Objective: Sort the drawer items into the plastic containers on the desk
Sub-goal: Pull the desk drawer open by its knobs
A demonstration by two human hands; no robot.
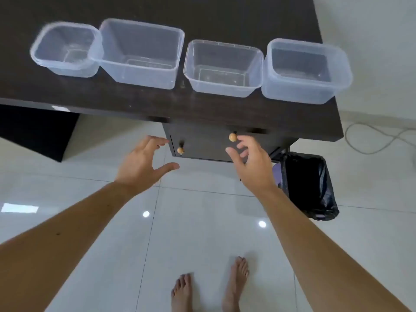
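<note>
Nothing sorted yet: four plastic containers (222, 68) sit empty on the bench (135, 102); the drawer (209, 143) looks shut, items unseen. Left hand (141, 163) and right hand (252, 163) reach, fingers spread, holding nothing

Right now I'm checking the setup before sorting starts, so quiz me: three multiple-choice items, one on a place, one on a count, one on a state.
1. Where is the bin?
A. on the desk
B. on the floor, right of the drawer unit
C. left of the desk

2. How many containers are on the desk?
A. two
B. three
C. four

3. What is in the containers?
A. nothing
B. pens
C. coins

Key:
1 B, the black-lined bin stands on the tiles beside the drawer unit.
2 C, four clear tubs in a row.
3 A, all show bare bottoms.
</note>
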